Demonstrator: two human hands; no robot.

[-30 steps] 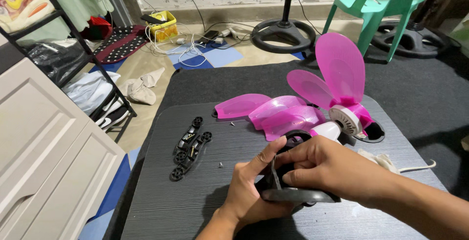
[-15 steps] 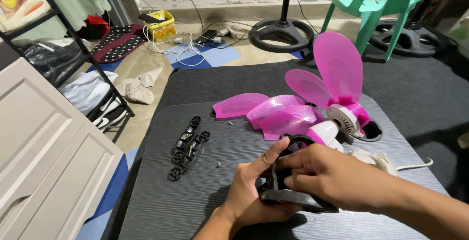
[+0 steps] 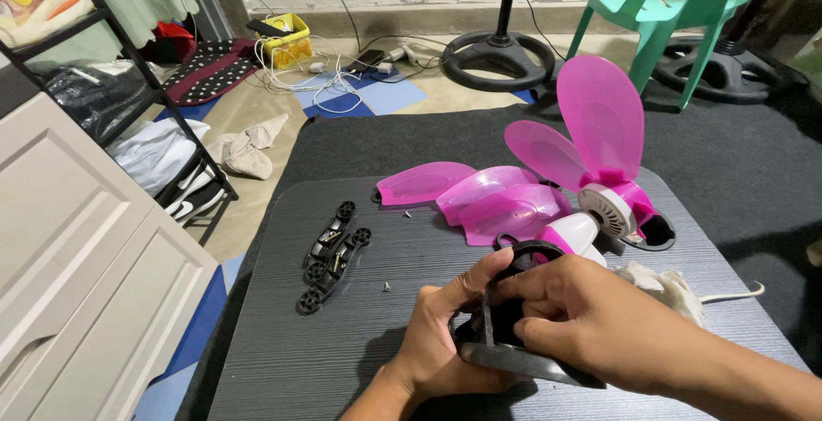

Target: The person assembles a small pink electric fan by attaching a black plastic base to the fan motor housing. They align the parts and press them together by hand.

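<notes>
A black plastic fan base rests on the dark table near its front edge. My left hand grips its left side, thumb up over the rim. My right hand covers its top and right side, fingers curled onto it. Just behind them lies a pink fan with a white motor hub and upright pink blades. Loose pink blades lie flat to its left.
Two black brackets with round ends and a small screw lie on the table's left part. A white cord trails off right. On the floor stand a white cabinet, a rack, a green chair and fan stands.
Both hands have tilted the black base slightly, and its near edge now sits lower and more to the right. The view shifted a little.
</notes>
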